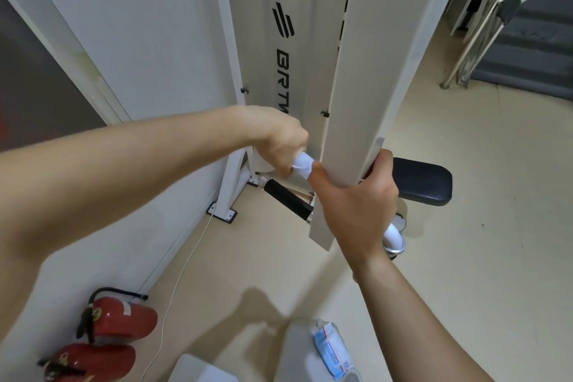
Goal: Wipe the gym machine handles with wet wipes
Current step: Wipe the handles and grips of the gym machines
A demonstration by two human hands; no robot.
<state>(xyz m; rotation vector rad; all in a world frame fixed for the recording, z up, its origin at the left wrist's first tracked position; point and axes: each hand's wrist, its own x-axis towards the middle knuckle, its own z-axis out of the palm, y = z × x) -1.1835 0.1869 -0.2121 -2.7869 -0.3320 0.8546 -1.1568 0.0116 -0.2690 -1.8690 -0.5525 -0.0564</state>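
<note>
A white machine arm hangs down through the middle of the view. My right hand grips its lower end from the right and below. My left hand is closed around a white wet wipe and presses it against the left side of the arm, just above my right thumb. A black-gripped handle slants down behind the arm near the floor. The wet-wipe pack, blue and white, lies on a white surface at the bottom.
The machine's white upright with black lettering stands behind. A black padded seat sits to the right. Two red fire extinguishers lie by the wall at lower left, beside a white cable. A metal railing and stairs are at upper right.
</note>
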